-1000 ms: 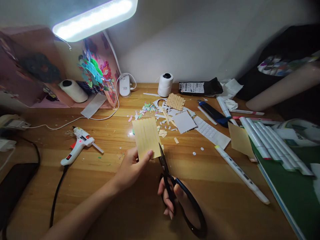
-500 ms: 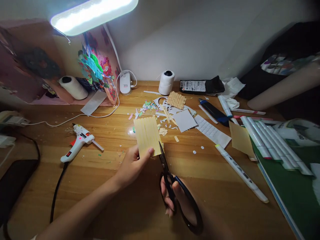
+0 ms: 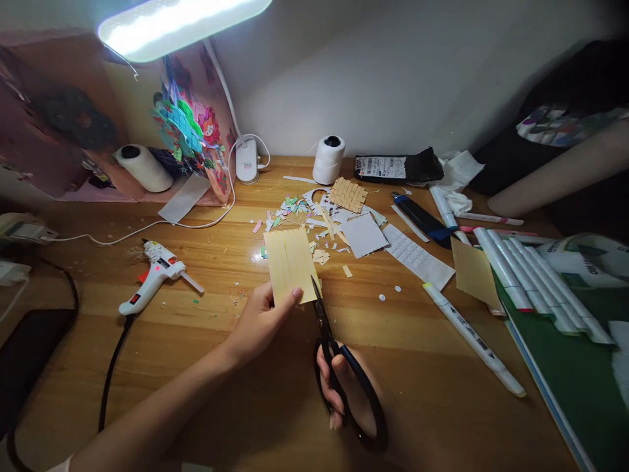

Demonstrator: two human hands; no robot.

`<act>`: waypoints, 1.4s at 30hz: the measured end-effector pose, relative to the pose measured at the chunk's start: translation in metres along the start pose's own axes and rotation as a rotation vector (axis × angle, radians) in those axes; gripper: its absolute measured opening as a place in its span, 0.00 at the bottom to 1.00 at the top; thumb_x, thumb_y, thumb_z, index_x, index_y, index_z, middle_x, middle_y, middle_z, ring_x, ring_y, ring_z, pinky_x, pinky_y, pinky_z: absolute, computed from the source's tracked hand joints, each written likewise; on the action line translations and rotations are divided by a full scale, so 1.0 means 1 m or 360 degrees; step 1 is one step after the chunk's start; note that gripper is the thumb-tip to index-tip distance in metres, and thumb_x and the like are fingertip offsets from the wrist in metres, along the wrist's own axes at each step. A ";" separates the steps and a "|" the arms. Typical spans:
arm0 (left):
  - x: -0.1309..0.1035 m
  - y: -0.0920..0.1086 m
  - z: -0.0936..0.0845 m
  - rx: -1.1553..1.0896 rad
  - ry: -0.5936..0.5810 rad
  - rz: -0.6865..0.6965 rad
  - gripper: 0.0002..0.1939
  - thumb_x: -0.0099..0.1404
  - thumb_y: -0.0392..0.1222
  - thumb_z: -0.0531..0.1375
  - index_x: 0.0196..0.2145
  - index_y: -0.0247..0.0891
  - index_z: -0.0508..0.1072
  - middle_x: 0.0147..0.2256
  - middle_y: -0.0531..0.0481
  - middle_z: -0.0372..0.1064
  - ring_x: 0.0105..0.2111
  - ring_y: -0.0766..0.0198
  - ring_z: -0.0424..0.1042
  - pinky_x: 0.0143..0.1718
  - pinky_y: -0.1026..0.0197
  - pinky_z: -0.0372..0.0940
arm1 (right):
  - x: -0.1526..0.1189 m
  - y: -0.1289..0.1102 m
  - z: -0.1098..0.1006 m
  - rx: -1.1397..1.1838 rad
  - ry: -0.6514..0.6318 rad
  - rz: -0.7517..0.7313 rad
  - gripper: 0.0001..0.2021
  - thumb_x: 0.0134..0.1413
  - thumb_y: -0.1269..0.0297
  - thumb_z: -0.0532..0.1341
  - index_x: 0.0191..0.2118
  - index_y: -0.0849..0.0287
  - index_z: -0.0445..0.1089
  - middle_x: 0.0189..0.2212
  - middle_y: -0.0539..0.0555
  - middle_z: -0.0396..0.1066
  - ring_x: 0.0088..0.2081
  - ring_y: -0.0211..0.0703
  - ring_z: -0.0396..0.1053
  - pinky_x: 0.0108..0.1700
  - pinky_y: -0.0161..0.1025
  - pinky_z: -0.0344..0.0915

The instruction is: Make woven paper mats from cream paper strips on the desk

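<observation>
A flat, rectangular pale-yellow striped card (image 3: 291, 262) is pinched near its lower edge between the thumb and fingers of the left hand (image 3: 260, 321). At the card's right edge are the blades of black-handled metal scissors (image 3: 321, 320), gripped by the right hand (image 3: 358, 392) below it; small multicoloured paper scraps (image 3: 293, 206) lie beyond the card.

The left hand (image 3: 258, 321) is pinching a striped yellow card (image 3: 291, 262) by its near edge, thumb on top. The right hand (image 3: 360, 392) is gripping black scissors (image 3: 323, 322), whose blades are crossing the card's right edge. Beyond the card, paper scraps (image 3: 289, 208) are lying strewn over the wooden table (image 3: 246, 406). A glue gun (image 3: 153, 278) is resting at left, a yellow-tipped marker (image 3: 474, 341) is lying at right, and a thread spool (image 3: 328, 162) is standing on the far side.
</observation>
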State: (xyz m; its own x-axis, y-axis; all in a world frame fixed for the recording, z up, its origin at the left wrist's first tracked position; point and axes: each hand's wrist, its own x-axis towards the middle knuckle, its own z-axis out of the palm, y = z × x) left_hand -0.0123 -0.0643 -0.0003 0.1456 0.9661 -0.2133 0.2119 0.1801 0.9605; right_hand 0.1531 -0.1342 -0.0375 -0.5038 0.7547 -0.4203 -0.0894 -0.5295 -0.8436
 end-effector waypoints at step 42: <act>-0.005 0.002 0.011 -0.0346 -0.0270 -0.0216 0.16 0.60 0.51 0.58 0.34 0.33 0.73 0.31 0.48 0.71 0.33 0.62 0.67 0.34 0.63 0.59 | 0.006 0.009 -0.003 0.0071 0.0184 -0.0154 0.29 0.49 0.31 0.46 0.31 0.58 0.57 0.14 0.42 0.55 0.13 0.29 0.56 0.16 0.27 0.60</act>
State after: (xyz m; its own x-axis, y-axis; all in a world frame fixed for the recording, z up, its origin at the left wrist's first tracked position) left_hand -0.0024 -0.0711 0.0005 0.2933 0.8891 -0.3513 0.0311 0.3584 0.9331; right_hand 0.1517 -0.1333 -0.0485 -0.3892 0.8410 -0.3757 -0.1719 -0.4671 -0.8674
